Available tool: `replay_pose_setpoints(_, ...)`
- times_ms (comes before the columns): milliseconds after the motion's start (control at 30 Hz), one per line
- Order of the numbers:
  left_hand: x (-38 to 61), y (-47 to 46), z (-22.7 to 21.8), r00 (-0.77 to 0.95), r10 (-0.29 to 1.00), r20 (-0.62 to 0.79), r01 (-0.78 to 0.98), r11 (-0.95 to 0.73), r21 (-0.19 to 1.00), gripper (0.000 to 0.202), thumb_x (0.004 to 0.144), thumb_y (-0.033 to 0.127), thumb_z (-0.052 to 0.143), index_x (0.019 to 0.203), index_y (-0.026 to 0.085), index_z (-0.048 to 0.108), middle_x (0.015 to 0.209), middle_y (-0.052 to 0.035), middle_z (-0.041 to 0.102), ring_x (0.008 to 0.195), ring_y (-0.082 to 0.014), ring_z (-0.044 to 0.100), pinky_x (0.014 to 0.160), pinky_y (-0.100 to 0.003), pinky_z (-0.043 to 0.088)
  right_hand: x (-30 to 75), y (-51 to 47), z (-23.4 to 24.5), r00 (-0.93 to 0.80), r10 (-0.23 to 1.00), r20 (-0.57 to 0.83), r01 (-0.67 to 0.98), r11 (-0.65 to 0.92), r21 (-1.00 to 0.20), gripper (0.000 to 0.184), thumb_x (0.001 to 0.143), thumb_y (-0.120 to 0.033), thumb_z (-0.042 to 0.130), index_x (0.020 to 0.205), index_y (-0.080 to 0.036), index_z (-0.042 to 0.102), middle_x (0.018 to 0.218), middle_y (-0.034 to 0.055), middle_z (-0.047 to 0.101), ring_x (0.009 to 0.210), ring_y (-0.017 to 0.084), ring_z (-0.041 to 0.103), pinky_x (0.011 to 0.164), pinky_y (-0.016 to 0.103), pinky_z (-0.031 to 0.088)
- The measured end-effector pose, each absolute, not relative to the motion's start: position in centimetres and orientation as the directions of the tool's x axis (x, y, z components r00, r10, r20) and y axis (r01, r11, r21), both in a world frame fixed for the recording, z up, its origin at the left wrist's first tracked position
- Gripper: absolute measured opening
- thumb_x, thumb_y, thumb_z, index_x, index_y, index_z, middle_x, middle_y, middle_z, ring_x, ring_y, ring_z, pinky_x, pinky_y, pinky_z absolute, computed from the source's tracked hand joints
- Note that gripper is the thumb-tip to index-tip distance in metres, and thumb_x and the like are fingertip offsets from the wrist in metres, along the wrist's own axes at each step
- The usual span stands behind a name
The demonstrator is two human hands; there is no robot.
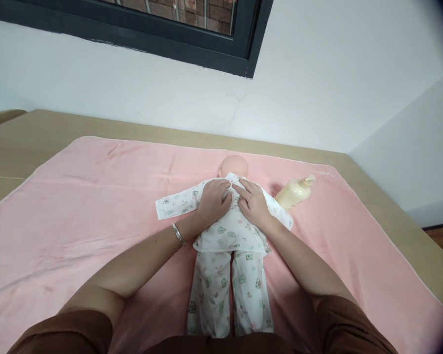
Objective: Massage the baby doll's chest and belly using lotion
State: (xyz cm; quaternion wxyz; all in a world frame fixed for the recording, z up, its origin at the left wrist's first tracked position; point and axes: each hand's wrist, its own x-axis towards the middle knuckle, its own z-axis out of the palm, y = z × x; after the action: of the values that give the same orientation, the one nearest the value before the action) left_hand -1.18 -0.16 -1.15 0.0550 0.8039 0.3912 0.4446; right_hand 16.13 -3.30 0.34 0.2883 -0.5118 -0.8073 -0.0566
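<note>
A baby doll (235,166) lies on its back on a pink blanket (96,206), dressed in a white printed top (177,202) and matching trousers (229,290). My left hand (213,198) and my right hand (254,202) both rest on the doll's chest, just below its neck. Their fingertips meet at the top's collar and seem to pinch the cloth there. A silver bangle (178,234) sits on my left wrist.
A cream pump bottle (295,191) lies on the blanket to the right of the doll's shoulder. The blanket covers a tan surface (29,142) set against a white wall. A dark window frame (170,34) is above.
</note>
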Motion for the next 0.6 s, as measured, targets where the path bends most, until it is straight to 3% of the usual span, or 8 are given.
replay_pose_setpoints(200,-1.3,-1.0,-1.0,0.228,0.681,0.696,0.624,-0.651,0.432,0.017,0.089,0.027,0.052,0.098,0.020,0.065,0.104,-0.0087,0.069,0.106,-0.0236,0.061,0.095,-0.041,0.048,15.7,-3.9,-0.1,-0.190,0.735,0.651,0.842,0.463,-0.277,0.032,0.088,-0.019,0.046,0.107,-0.021,0.072,0.121,0.0097,0.067,0.116,0.023,0.059,0.102,0.041,0.046)
replay_pose_setpoints(300,-1.3,-1.0,-0.9,0.262,0.693,0.671,0.626,-0.651,0.428,0.025,0.090,0.026,0.050,0.110,0.018,0.063,0.115,-0.0097,0.066,0.113,-0.0247,0.058,0.101,-0.043,0.045,15.7,-4.0,0.2,-0.174,0.780,0.601,0.863,0.415,-0.289,0.035,0.089,-0.022,0.045,0.117,-0.020,0.068,0.128,0.0102,0.063,0.121,0.024,0.055,0.105,0.043,0.044)
replay_pose_setpoints(433,-1.3,-0.4,-0.9,0.351,0.693,0.630,0.626,-0.674,0.393,0.036,0.090,0.024,0.047,0.124,0.017,0.058,0.129,-0.0110,0.061,0.122,-0.0262,0.053,0.107,-0.046,0.039,16.0,-3.6,0.6,-0.256,0.841,0.476,0.892,0.395,-0.220,0.050,0.090,-0.023,0.042,0.139,-0.018,0.051,0.141,0.0140,0.052,0.130,0.030,0.047,0.107,0.052,0.039)
replay_pose_setpoints(500,-1.4,0.0,-1.0,0.375,0.670,0.640,0.607,-0.700,0.377,0.036,0.091,0.024,0.045,0.124,0.019,0.058,0.129,-0.0106,0.061,0.123,-0.0255,0.053,0.107,-0.046,0.039,16.1,-3.3,0.6,-0.291,0.834,0.468,0.889,0.416,-0.188,0.051,0.090,-0.023,0.041,0.140,-0.016,0.049,0.142,0.0158,0.051,0.130,0.031,0.047,0.106,0.053,0.039)
replay_pose_setpoints(600,-1.4,0.1,-1.2,0.362,0.619,0.697,0.560,-0.742,0.369,0.031,0.091,0.023,0.046,0.116,0.020,0.063,0.122,-0.0090,0.065,0.119,-0.0232,0.056,0.104,-0.044,0.042,16.2,-3.4,0.2,-0.288,0.788,0.545,0.868,0.455,-0.198,0.043,0.089,-0.022,0.042,0.129,-0.017,0.059,0.135,0.0144,0.058,0.125,0.029,0.052,0.105,0.051,0.042)
